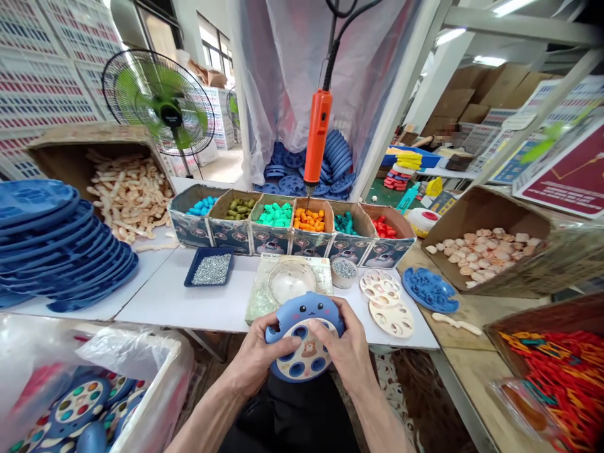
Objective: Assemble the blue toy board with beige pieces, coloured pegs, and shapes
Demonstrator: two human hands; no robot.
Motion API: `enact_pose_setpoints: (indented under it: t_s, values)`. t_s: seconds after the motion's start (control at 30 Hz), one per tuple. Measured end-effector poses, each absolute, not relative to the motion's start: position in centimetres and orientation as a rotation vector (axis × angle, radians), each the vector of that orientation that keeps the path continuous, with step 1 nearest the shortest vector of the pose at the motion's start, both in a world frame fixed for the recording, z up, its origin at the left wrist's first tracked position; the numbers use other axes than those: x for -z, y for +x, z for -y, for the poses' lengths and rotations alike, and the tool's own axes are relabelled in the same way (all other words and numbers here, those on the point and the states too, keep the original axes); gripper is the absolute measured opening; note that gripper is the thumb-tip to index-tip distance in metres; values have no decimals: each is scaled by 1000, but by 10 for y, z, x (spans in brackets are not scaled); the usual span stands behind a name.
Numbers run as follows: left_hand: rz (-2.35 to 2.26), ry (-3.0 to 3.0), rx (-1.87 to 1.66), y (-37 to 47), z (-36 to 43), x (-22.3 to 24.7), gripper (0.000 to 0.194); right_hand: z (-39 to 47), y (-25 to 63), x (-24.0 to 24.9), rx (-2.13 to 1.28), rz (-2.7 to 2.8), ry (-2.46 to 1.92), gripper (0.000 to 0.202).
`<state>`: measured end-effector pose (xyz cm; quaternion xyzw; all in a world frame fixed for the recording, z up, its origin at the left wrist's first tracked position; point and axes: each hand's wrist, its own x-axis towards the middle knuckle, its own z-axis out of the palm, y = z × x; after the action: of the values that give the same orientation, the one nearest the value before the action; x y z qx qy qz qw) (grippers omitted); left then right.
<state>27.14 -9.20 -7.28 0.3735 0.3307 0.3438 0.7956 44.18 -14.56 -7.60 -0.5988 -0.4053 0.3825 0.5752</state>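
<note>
Between my two hands is a blue plastic toy shell (311, 308) with a cartoon face and a cream disc (309, 352) of round holes on its front. My left hand (257, 352) grips its left edge, the thumb lying across the disc. On the opposite edge my right hand (346, 340) holds it, thumb pressed on the disc's upper part. Just behind the toy, a clear round dish (292, 281) rests on a printed box (257, 302). An orange electric screwdriver (318, 135) hangs by its cord above the bins.
A row of cardboard bins (292, 242) holds coloured plastic pieces. Screws fill a blue tray (211, 269) and a small tub (344, 270). Cream discs (391, 318) lie at right, stacked blue shells (61, 251) at left. Finished-looking toys (80, 402) sit in a lined crate lower left.
</note>
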Motion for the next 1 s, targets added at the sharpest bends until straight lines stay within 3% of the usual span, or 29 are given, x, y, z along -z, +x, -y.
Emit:
enact_pose_setpoints:
  t_s: [0.27, 0.47, 0.67, 1.0]
  values:
    - [-705, 703, -723, 272, 96, 73, 44, 144, 439, 79, -847, 938, -1440, 46]
    - [-853, 502, -877, 272, 80, 73, 44, 146, 439, 79, -933, 793, -1253, 69]
    - [-841, 407, -965, 271, 70, 72, 39, 153, 429, 82, -1141, 769, -1123, 57]
    - [-767, 401, -923, 274, 75, 75, 46, 158, 415, 97, -1187, 699, -972, 60]
